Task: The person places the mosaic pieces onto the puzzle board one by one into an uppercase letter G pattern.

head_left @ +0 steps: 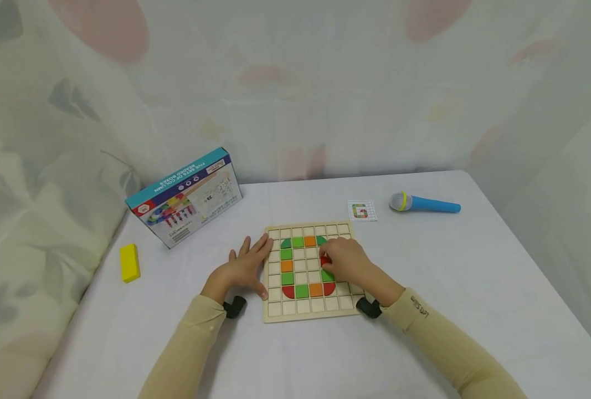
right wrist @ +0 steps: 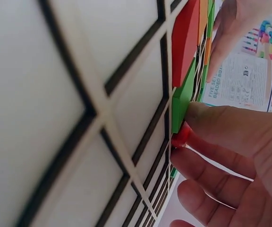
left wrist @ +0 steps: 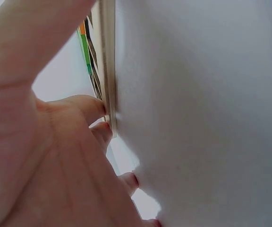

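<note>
A wooden grid board [head_left: 307,310] lies on the white table, with green, orange and red tiles set in a G-like outline. My right hand [head_left: 344,261] rests over the board's right side and pinches a small red tile [head_left: 325,259] between thumb and fingers; the right wrist view shows the red tile [right wrist: 181,135] at the fingertips beside a green tile [right wrist: 182,97]. My left hand [head_left: 247,267] lies flat with straight fingers against the board's left edge [left wrist: 108,71], holding nothing.
A small pattern card [head_left: 362,210] with a G lies behind the board. A blue toy microphone [head_left: 424,203] lies at the back right. A printed box [head_left: 188,197] stands at the back left, with a yellow block [head_left: 129,262] near the table's left edge.
</note>
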Tool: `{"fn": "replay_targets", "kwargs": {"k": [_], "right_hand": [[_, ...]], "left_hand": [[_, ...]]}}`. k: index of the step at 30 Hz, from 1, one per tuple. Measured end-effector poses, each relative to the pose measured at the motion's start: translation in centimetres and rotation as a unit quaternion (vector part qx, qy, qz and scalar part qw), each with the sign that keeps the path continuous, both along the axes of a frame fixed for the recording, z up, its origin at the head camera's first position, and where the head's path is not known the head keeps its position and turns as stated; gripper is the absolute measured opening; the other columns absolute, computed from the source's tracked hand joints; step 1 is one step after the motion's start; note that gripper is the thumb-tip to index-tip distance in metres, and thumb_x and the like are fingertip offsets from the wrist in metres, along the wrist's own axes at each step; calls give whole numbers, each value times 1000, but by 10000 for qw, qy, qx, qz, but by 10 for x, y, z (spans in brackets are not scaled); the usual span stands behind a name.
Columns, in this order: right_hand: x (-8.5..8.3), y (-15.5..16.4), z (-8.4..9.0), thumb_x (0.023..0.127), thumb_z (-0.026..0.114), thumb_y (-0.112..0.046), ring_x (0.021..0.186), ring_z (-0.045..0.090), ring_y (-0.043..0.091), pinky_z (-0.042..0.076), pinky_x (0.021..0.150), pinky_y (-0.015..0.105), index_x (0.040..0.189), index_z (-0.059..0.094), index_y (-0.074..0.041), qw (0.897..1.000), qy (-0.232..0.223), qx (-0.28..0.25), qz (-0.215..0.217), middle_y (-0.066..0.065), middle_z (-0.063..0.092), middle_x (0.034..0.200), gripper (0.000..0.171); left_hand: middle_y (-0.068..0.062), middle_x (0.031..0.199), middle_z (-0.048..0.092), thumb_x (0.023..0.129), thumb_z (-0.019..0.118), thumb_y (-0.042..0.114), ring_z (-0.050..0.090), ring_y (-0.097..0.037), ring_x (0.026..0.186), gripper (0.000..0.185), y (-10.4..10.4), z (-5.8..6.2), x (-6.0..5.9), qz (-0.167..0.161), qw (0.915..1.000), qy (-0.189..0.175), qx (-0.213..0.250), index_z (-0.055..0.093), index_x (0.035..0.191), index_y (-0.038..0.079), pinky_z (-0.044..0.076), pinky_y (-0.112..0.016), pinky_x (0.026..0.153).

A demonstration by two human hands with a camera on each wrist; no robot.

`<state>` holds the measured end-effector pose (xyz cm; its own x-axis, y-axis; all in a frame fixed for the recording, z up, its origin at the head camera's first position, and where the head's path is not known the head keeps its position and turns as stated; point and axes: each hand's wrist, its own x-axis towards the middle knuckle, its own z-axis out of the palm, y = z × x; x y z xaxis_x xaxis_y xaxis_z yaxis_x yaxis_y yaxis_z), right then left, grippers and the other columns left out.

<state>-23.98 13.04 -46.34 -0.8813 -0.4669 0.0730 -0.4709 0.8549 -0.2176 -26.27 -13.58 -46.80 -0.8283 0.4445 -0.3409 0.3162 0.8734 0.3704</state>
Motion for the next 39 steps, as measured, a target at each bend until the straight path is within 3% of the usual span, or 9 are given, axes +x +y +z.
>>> {"fn": "replay_targets", "kwargs": {"k": [15, 22, 30, 35, 39], "right_hand": [[4, 9, 1, 81, 71, -23, 67, 49, 9, 42, 60, 26, 98, 69, -12, 9995, -181, -265, -43, -6, 60, 77, 21], [14, 49, 14, 79, 72, -18, 74, 54, 13, 45, 68, 34, 100, 68, -11, 9987, -66, -465, -197, -3, 61, 84, 23], [38, 97, 14, 74, 76, -23, 72, 53, 14, 44, 66, 35, 101, 67, -12, 9966, -408, 153, -697, -2, 59, 81, 31], [53, 113, 5, 71, 77, -13, 75, 52, 11, 43, 65, 30, 106, 68, -14, 9961, -828, 62, -296, -5, 58, 87, 37], [60, 120, -4, 70, 75, -5, 75, 52, 9, 46, 66, 26, 101, 70, -17, 9962, -839, -217, 83, -7, 57, 91, 34]], "left_hand": [[-1, 155, -6, 47, 89, 40, -13, -40, 137, 132, 5, 1, 2, -8, 10000, -15, -38, 8, 150, 19, -2, -70, 99], [-2, 155, -7, 47, 88, 41, -12, -42, 137, 133, 3, 3, 2, -17, 9999, 34, -108, 7, 150, 18, 0, -72, 98], [-2, 155, -7, 46, 88, 41, -13, -42, 137, 134, 3, 4, 1, 73, 9999, -6, -121, 7, 150, 18, -1, -71, 98], [-3, 155, -6, 46, 89, 40, -13, -41, 137, 133, 3, 3, 1, 62, 9999, 5, -102, 8, 150, 17, -2, -71, 98], [-2, 155, -7, 46, 89, 41, -13, -41, 137, 134, 4, 2, -1, 35, 9999, -6, -107, 7, 150, 17, -2, -71, 99]]}}
